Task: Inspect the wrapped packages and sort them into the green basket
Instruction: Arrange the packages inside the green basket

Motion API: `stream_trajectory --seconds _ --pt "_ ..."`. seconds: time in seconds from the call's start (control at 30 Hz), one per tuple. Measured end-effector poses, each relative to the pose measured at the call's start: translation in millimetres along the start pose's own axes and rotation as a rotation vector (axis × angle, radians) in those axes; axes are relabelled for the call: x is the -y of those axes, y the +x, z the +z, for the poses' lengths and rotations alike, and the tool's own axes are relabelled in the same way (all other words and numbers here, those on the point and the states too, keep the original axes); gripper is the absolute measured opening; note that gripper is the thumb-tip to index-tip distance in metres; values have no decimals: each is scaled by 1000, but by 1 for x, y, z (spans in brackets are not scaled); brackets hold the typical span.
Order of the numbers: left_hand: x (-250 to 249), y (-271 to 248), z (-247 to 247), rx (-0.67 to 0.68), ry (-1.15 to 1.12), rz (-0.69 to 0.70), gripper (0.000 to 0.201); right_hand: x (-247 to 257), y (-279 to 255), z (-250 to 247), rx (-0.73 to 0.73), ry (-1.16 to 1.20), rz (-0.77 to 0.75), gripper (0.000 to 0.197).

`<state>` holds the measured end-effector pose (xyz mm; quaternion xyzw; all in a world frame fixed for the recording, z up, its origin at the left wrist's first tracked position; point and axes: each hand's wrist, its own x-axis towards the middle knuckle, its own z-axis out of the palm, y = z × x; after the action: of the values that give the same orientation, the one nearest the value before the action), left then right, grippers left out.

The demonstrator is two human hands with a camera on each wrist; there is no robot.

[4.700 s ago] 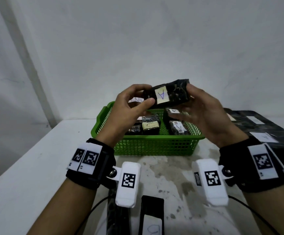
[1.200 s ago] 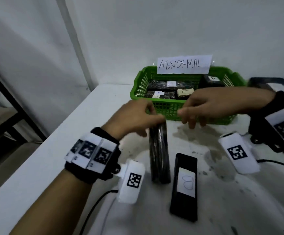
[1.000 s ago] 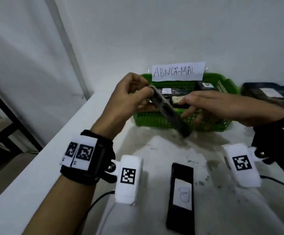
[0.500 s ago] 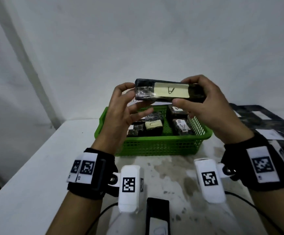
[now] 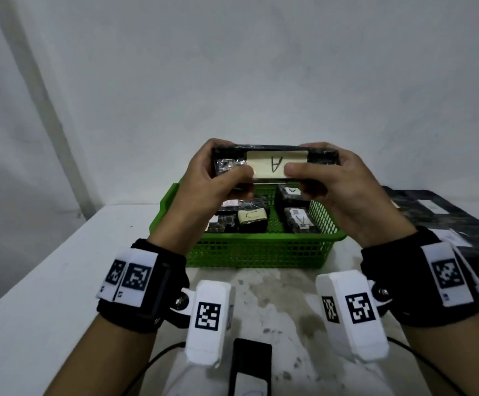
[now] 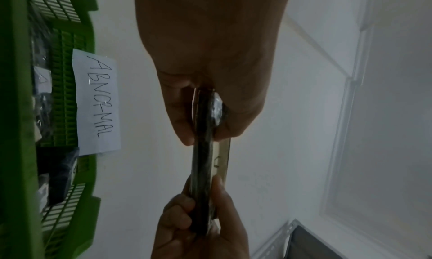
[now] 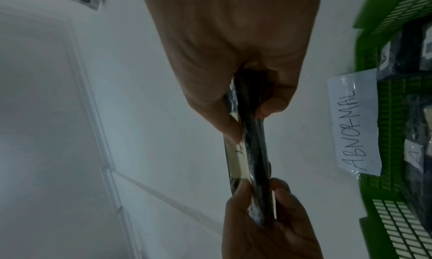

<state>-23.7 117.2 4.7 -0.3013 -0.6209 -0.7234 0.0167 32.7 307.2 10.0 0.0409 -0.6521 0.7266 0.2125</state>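
Note:
A flat black wrapped package [image 5: 272, 164] with a pale label marked "A" is held level in the air above the green basket [image 5: 261, 250]. My left hand [image 5: 218, 181] grips its left end and my right hand [image 5: 315, 178] grips its right end, thumbs on the labelled face. The left wrist view shows the package [image 6: 205, 161] edge-on between both hands; the right wrist view shows the same package [image 7: 250, 161] edge-on. Several black wrapped packages [image 5: 252, 220] with small labels lie inside the basket.
A paper sign reading "ABNORMAL" [image 6: 98, 100] hangs on the basket's far wall. Another black package [image 5: 249, 367] lies on the stained white table [image 5: 46, 295] near my wrists. More black labelled packages [image 5: 438, 212] are stacked at the right. A white wall stands behind.
My left hand lifted the package off the table; both hands raised it over the basket and turned its "A" label toward me. In the last half second the grip tightened at both ends.

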Motion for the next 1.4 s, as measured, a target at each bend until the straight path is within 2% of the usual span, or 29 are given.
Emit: stream_trajectory --seconds 0.3,0.47,0.57,0.7,0.77,0.87,1.03,1.13,1.23,1.3,1.4 --pt "-3 -7 7 -56 53 121 22 4 -7 4 -47 -87 -52 18" --pt "2 -7 12 -85 100 150 24 1 -6 9 -132 -122 -125 23" --pt "1 -8 9 -75 116 114 18 2 -7 6 -101 -161 -175 24" --pt "-2 -4 3 -16 16 42 5 2 -8 0 -108 -356 -210 31" --pt "0 -2 3 -24 -7 63 10 1 -7 -2 -38 -316 -150 38" --pt "4 1 2 -29 6 85 15 2 -6 -2 47 -134 -65 47" --pt "8 0 5 -9 86 186 11 -4 -3 2 -94 -99 -162 22" --pt "10 -1 9 -48 107 213 10 -6 -3 4 -132 -75 -213 27" --pt "9 -2 11 -80 114 143 7 -2 -3 2 -64 -58 -241 28" --pt "8 -2 10 -49 102 8 13 1 -3 -3 -31 -71 -270 25" --pt "7 -1 6 24 -63 -149 12 3 -2 -8 30 -98 -243 41"
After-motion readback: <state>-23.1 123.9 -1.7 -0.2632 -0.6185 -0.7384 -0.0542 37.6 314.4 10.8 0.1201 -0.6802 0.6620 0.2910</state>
